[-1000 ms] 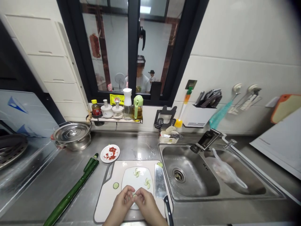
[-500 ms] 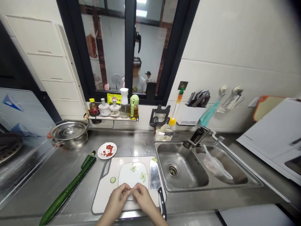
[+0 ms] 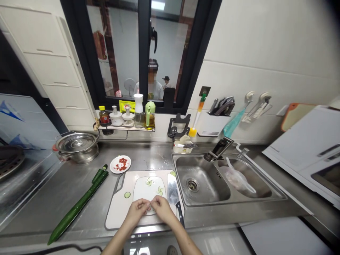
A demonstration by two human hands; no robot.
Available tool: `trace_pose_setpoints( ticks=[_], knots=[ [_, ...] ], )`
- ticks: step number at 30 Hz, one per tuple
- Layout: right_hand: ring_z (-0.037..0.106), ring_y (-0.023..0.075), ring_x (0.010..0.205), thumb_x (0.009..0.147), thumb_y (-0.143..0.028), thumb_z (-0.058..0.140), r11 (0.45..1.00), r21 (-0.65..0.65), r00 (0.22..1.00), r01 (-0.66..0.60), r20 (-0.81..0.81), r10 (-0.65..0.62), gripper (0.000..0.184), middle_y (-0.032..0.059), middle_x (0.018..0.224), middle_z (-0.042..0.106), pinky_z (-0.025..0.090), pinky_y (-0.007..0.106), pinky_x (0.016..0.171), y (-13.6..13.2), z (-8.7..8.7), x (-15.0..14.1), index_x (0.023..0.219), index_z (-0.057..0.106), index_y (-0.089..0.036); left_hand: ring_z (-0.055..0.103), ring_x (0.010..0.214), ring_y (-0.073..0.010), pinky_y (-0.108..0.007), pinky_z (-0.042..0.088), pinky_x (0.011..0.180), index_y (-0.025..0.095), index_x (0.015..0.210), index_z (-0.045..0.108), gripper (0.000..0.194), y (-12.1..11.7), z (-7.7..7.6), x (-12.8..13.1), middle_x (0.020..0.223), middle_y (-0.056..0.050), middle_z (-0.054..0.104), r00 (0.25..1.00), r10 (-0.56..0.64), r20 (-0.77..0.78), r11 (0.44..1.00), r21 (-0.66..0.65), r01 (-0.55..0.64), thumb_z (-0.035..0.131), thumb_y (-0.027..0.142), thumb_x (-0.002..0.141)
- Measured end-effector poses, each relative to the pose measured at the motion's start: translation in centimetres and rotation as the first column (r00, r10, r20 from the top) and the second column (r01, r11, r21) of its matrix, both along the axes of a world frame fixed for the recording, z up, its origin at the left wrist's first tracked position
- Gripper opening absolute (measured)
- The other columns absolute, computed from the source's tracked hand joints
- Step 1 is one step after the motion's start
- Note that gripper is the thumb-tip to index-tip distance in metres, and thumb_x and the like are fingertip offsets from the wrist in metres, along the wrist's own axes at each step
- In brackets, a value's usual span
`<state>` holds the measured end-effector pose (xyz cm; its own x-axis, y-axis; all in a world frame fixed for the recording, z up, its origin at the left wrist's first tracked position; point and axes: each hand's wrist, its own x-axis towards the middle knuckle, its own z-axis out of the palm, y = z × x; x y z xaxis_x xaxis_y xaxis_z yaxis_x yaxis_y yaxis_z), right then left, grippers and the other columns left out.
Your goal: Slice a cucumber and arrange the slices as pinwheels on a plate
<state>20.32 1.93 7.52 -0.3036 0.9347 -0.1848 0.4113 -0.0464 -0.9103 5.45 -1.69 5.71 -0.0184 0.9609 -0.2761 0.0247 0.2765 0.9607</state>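
My left hand (image 3: 138, 209) and my right hand (image 3: 160, 208) meet over the near part of a white squarish plate (image 3: 140, 192), fingertips pinched close together. What they pinch, if anything, is too small and hidden to make out. On the plate, thin cucumber slices form two pinwheels, one at the back (image 3: 149, 182) and one to the right (image 3: 159, 191). The plate lies on a pale cutting board (image 3: 114, 216). Left of it rests a round cucumber slice (image 3: 127, 195); to the right lies a kitchen knife (image 3: 173, 191) with a black handle, beside a cucumber bit (image 3: 173, 174).
A long cucumber (image 3: 77, 209) with a shorter piece lies left of the board. Behind stands a small plate (image 3: 113, 169) of chopped red bits. A double sink (image 3: 186, 170) is at right, a lidded pot (image 3: 85, 153) at back left. Seasonings (image 3: 116, 118) line a rack.
The view has shifted a little, so the counter sits higher in the picture. My hands stay together over the plate; the green edge seen between the fingertips earlier is no longer clear.
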Motion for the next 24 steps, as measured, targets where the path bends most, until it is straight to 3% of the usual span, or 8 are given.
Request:
trace_pose_setpoints(
  ticks=[3, 6, 9, 12, 17, 24],
  knots=[
    [0.055, 0.0142, 0.070, 0.077, -0.020, 0.052, 0.998, 0.031, 0.993, -0.053, 0.108, 0.050, 0.012, 0.0012, 0.070, 0.062, 0.038, 0.022, 0.066, 0.4, -0.7, 0.6, 0.068, 0.059, -0.016, 0.062, 0.074, -0.0183, -0.028, 0.047, 0.072, 0.015, 0.078, 0.068, 0.039, 0.9, -0.8, 0.1, 0.077, -0.006, 0.070, 0.998, 0.009, -0.064, 0.999, 0.043, -0.006, 0.066, 0.052, 0.066],
    [0.058, 0.0149, 0.073, 0.080, -0.019, 0.051, 0.991, 0.049, 0.964, -0.126, 0.243, 0.110, 0.014, 0.0030, 0.075, 0.066, 0.037, 0.022, 0.067, 0.4, -1.1, 0.9, 0.073, 0.063, -0.016, 0.065, 0.080, -0.0186, -0.027, 0.046, 0.076, 0.017, 0.081, 0.070, 0.021, 1.5, -0.9, 0.1, 0.082, -0.005, 0.072, 0.963, -0.040, -0.265, 0.998, 0.035, 0.051, 0.059, 0.033, 0.074],
    [0.061, 0.0170, 0.078, 0.084, -0.020, 0.049, 0.980, 0.067, 0.901, -0.185, 0.411, 0.142, 0.017, 0.0046, 0.081, 0.069, 0.036, 0.024, 0.070, 0.2, -0.8, 0.9, 0.079, 0.065, -0.017, 0.065, 0.083, -0.0168, -0.026, 0.043, 0.079, 0.020, 0.088, 0.072, 0.021, 1.6, -0.3, 0.2, 0.087, -0.002, 0.074, 0.868, -0.098, -0.486, 0.994, -0.016, 0.104, 0.054, 0.020, 0.076],
    [0.062, 0.0207, 0.087, 0.088, -0.023, 0.047, 0.966, 0.080, 0.814, -0.246, 0.559, 0.161, 0.020, 0.0068, 0.087, 0.071, 0.034, 0.029, 0.078, 0.0, -0.5, 0.6, 0.084, 0.066, -0.018, 0.065, 0.085, -0.0157, -0.027, 0.039, 0.085, 0.025, 0.091, 0.072, 0.023, 1.4, 0.4, 0.5, 0.089, 0.001, 0.074, 0.771, -0.151, -0.618, 0.987, -0.058, 0.147, 0.053, 0.017, 0.079],
    [0.061, 0.0237, 0.093, 0.092, -0.025, 0.044, 0.942, 0.061, 0.727, -0.329, 0.654, 0.211, 0.022, 0.0096, 0.093, 0.070, 0.032, 0.034, 0.085, 0.1, -0.8, 0.1, 0.089, 0.065, -0.018, 0.065, 0.093, -0.0186, -0.032, 0.032, 0.091, 0.026, 0.092, 0.071, 0.021, 1.1, 0.7, 0.6, 0.091, 0.001, 0.074, 0.696, -0.196, -0.691, 0.979, -0.098, 0.179, 0.053, 0.019, 0.083],
    [0.059, 0.0233, 0.091, 0.093, -0.027, 0.044, 0.928, 0.093, 0.716, -0.361, 0.665, 0.212, 0.022, 0.0089, 0.092, 0.068, 0.030, 0.034, 0.083, 0.0, -1.0, -0.1, 0.090, 0.064, -0.018, 0.063, 0.094, -0.0201, -0.036, 0.029, 0.091, 0.026, 0.095, 0.069, 0.024, 0.8, 1.0, 0.4, 0.092, -0.001, 0.073, 0.680, -0.210, -0.702, 0.976, -0.111, 0.188, 0.049, 0.018, 0.085]
  ],
)
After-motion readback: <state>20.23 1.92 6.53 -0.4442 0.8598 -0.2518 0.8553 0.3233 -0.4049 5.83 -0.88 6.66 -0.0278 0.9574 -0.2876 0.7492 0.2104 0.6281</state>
